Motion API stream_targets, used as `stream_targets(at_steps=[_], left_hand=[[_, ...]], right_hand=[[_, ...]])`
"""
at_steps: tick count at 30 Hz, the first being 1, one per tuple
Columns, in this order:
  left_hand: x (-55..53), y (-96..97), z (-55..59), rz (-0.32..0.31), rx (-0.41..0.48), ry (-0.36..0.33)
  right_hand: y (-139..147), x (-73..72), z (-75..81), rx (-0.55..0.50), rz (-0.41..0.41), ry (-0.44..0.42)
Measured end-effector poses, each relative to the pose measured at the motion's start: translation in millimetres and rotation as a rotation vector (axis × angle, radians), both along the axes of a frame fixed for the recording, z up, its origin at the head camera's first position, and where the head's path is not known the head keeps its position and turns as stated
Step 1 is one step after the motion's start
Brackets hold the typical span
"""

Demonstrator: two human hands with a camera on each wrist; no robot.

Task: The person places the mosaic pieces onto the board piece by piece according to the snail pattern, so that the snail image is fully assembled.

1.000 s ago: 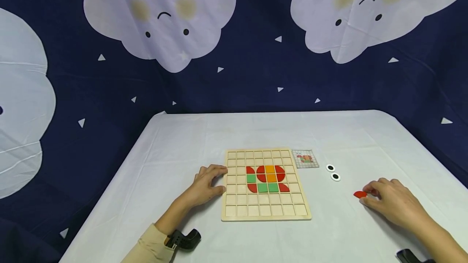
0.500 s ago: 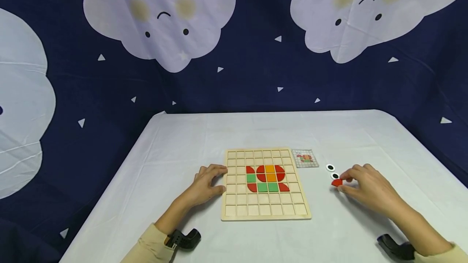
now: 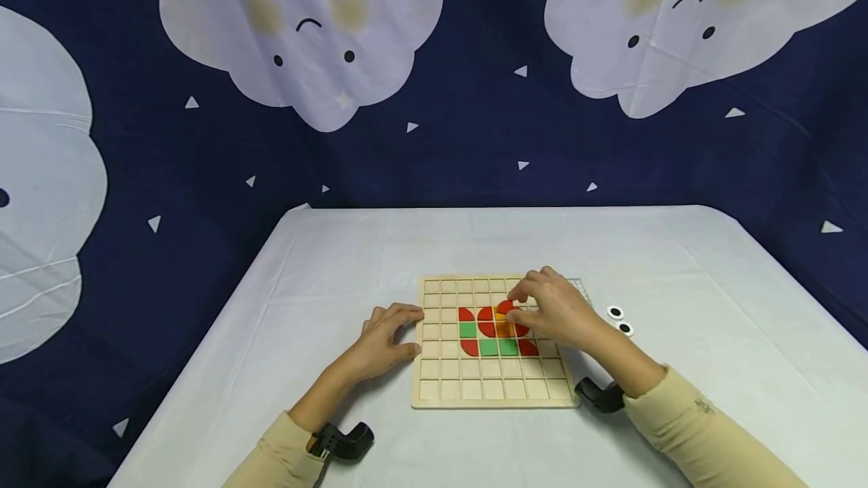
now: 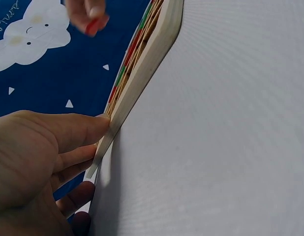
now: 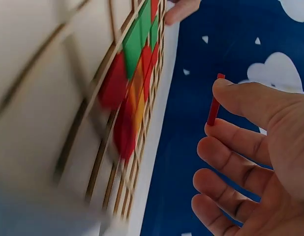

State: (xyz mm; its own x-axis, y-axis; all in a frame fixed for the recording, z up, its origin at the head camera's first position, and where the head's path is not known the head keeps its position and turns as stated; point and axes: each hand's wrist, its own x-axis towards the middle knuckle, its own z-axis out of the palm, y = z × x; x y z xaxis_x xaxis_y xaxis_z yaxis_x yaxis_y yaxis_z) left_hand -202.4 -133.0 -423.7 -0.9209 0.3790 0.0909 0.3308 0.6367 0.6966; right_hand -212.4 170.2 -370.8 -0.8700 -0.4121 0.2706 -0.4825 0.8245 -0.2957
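A wooden grid board (image 3: 488,391) lies on the white table, with red, green and orange tiles set in its middle cells. My left hand (image 3: 383,346) touches the board's left edge with its thumb and fingertips. Above the orange tiles, my right hand (image 3: 557,311) pinches a red tile with a rounded edge (image 3: 506,307) between thumb and index finger. The right wrist view shows that red tile (image 5: 216,101) edge-on, apart from the board. A red quarter-circle tile (image 3: 466,314) and a green square tile (image 3: 468,330) sit toward the pattern's left side.
Two white discs with black centres, the upper disc (image 3: 615,308) and the lower disc (image 3: 631,332), lie right of the board. A printed grid card (image 3: 581,288) is mostly hidden behind my right hand. A dark blue cloth with clouds (image 3: 475,172) hangs behind the table.
My right hand has carried the red tile leftward from the table's right side, past the two discs, to over the board. My left hand has stayed at the board's edge.
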Motion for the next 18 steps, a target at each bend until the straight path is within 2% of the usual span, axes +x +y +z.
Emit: stream_targets(at_steps=[9, 18], left_hand=[[0.1, 0.3, 0.5, 0.003, 0.005, -0.002], [-0.2, -0.1, 1.2, -0.006, -0.007, -0.01]], right_hand=[[-51, -22.7, -5.4, -0.018, 0.08, -0.096], [-76, -35.7, -14.2, 0.04, 0.092, -0.144]])
